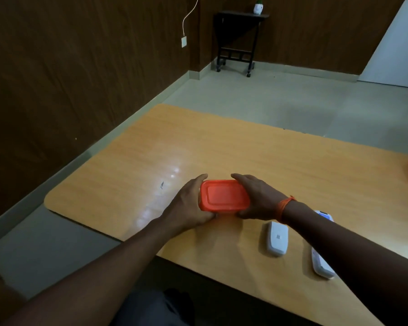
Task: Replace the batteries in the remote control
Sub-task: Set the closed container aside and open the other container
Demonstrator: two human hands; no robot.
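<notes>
here both forearms reach over the wooden table point(127, 161), left hand point(186, 208) and right hand point(257, 201) each curled around an end of the orange-lidded container point(224, 196); two white remotes point(277, 238) lie right of it.

A single wide-angle camera on the person's head looks forward and down, close above the left hand point(189, 204) and right hand point(257, 200), across the light-brown wooden counter point(151, 149) toward the dark brown panelled wall point(304, 31) at twelve o'clock.
</notes>
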